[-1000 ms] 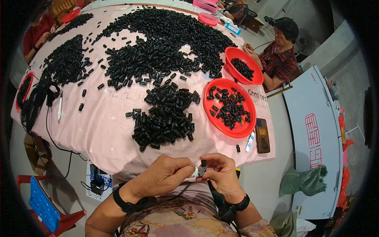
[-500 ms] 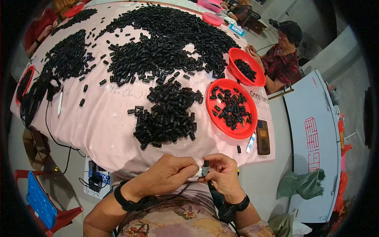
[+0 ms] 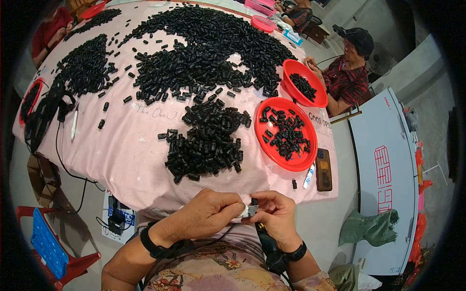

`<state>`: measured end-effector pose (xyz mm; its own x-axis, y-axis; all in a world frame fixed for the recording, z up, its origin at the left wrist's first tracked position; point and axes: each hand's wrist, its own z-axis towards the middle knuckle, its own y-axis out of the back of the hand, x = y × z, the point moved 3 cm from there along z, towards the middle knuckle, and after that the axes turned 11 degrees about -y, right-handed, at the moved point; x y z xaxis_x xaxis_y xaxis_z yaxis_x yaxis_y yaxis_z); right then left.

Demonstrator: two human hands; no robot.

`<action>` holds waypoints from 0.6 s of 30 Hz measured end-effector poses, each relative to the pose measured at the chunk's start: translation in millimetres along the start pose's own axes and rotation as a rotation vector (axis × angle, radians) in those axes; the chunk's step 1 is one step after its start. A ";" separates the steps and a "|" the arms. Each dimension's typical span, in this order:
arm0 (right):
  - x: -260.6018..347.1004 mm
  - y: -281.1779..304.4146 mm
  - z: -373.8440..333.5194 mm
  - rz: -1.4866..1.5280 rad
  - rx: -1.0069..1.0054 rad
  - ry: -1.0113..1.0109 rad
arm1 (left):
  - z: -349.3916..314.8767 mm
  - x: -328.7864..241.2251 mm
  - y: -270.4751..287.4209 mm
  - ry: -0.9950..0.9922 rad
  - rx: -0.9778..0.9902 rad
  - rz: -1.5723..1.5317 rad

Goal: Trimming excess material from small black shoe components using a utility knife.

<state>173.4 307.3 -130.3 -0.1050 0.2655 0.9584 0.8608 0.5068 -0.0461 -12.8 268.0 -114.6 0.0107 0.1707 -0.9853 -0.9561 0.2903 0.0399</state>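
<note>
At the far left a red chair [image 3: 82,267] with a blue seat pad [image 3: 50,242] stands on the floor, and above it, on the edge of the table, lies a red tray [image 3: 22,116] of dark pieces. Next to that come a tangle of black straps [image 3: 41,123] and a white pen [image 3: 74,125] on the pink tablecloth [image 3: 126,162]. Behind them spreads a loose pile [image 3: 85,65] of small black pieces, with a co-worker in a red top [image 3: 40,36] beyond. A much larger heap [image 3: 208,53] covers the back middle of the table, and a smaller heap [image 3: 204,140] lies nearer the person. Below it, just off the table's near edge, the left hand [image 3: 211,211] has its thumb and fingers closed around a small white tool [image 3: 244,212] with a flat grey tip [image 3: 252,210]. The tip reaches to the right hand [image 3: 275,216], whose thumb and forefinger are bent in close and pinch a short black piece [image 3: 254,201]; whether tip and piece touch cannot be told. The two hands are close together, each wrist wearing a black band. Farther right, a red bowl [image 3: 291,166] holds scattered black pieces, with a second red bowl [image 3: 290,81] of them behind. A white tube [image 3: 308,177] and a phone [image 3: 324,170] lie beside the front bowl. A capped co-worker [image 3: 347,80] sits past the second bowl, and a white board [image 3: 371,160] with a green sack [image 3: 370,228] at it fills the far right.
</note>
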 end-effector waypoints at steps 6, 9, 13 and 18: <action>4.0 -2.9 -1.2 -0.003 -0.006 -0.014 | 0.0 2.1 0.3 -0.009 -0.009 -0.025; 7.7 -3.7 -1.5 -0.034 -0.003 0.022 | 0.1 1.2 0.2 -0.015 -0.006 -0.022; 8.1 -4.2 -1.7 -0.026 -0.003 0.023 | 0.5 -0.3 1.2 -0.010 0.003 -0.017; 9.7 -4.7 -2.5 -0.103 -0.021 0.061 | -0.5 1.7 1.0 -0.005 0.013 -0.009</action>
<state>169.5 305.4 -120.1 -0.1633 0.1619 0.9732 0.8576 0.5110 0.0589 -13.9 268.1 -116.3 0.0209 0.1724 -0.9848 -0.9520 0.3044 0.0330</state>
